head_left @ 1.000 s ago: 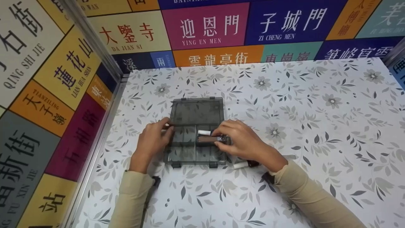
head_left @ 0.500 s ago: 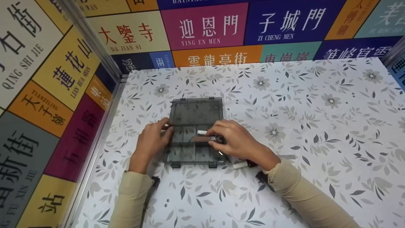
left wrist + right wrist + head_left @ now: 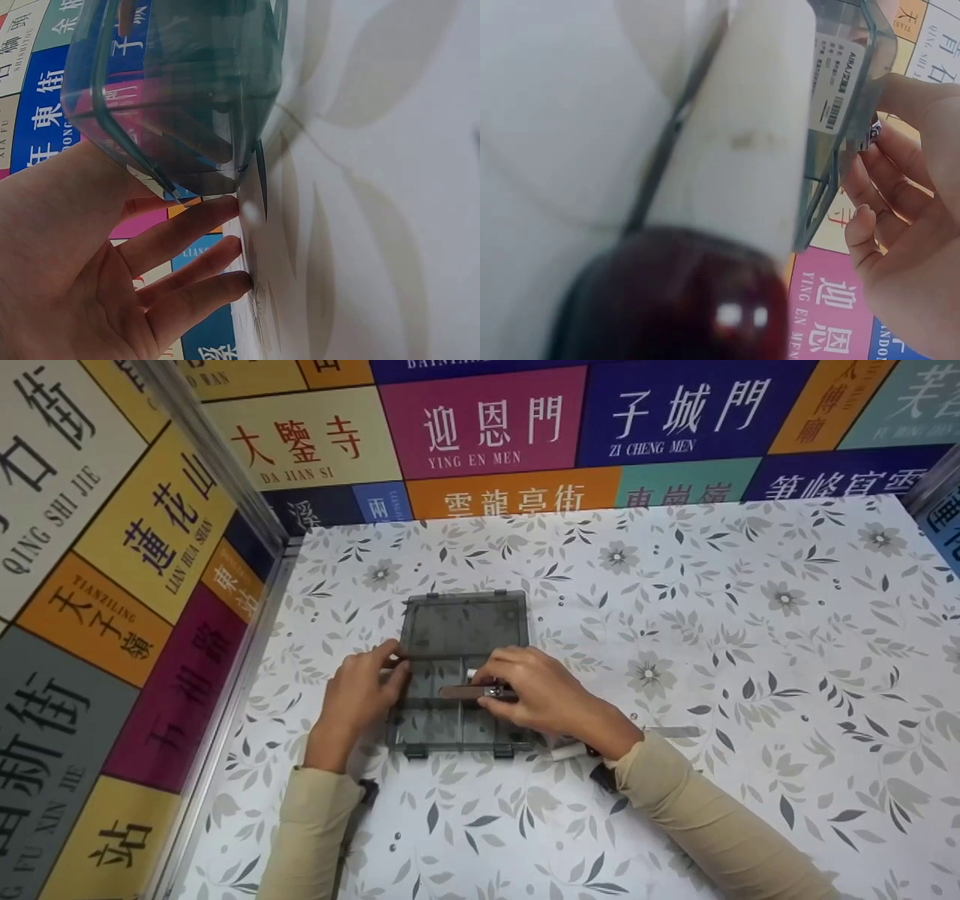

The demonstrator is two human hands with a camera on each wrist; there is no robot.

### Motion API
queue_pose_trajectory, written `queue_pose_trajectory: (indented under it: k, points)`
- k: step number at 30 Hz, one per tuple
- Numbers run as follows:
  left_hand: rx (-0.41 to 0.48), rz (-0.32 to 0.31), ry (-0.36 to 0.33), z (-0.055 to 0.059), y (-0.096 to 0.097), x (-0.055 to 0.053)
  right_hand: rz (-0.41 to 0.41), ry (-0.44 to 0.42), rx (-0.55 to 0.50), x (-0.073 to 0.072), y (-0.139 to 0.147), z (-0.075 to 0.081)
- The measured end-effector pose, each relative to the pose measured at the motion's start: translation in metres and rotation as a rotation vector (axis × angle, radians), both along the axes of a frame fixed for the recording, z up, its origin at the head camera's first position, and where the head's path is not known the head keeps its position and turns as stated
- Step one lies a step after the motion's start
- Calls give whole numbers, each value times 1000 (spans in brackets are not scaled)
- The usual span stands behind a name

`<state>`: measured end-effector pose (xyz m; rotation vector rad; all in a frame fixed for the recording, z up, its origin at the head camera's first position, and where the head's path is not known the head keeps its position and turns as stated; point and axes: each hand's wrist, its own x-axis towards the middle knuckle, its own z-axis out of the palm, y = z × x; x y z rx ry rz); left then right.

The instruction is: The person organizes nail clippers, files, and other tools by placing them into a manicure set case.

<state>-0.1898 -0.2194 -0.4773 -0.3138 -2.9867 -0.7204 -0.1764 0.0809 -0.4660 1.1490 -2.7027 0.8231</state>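
A smoky, see-through compartment box lies on the table with its lid folded back. My right hand pinches a nail clipper level over the middle of the box, its brown end pointing left. In the right wrist view only a small shiny bit of the nail clipper shows at the fingertips. At the box's left wall rests my left hand, its thumb against the edge. Seen from the left wrist, several fingers stretch out straight beside the box corner. A white piece peeks out behind the right fingers.
Just right of the box lies a dark red bottle with a white cap, partly under the right wrist. A thin grey metal strip lies farther right. Printed wall panels border the flowered table behind and at left.
My right hand has moved left with the nail clipper, from the box's right compartments to its middle divider, covering more of the white piece. The left hand has stayed in place.
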Motion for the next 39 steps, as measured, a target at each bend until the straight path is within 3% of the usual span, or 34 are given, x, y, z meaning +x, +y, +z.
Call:
queue_pose_trajectory:
  k: [12,39]
  points:
    - [-4,-1,20,0,-1,1,14,-6,42,-6,-8,-1]
    - [-16,17,-25,0,-1,-1,22,-40,46,-13,-26,4]
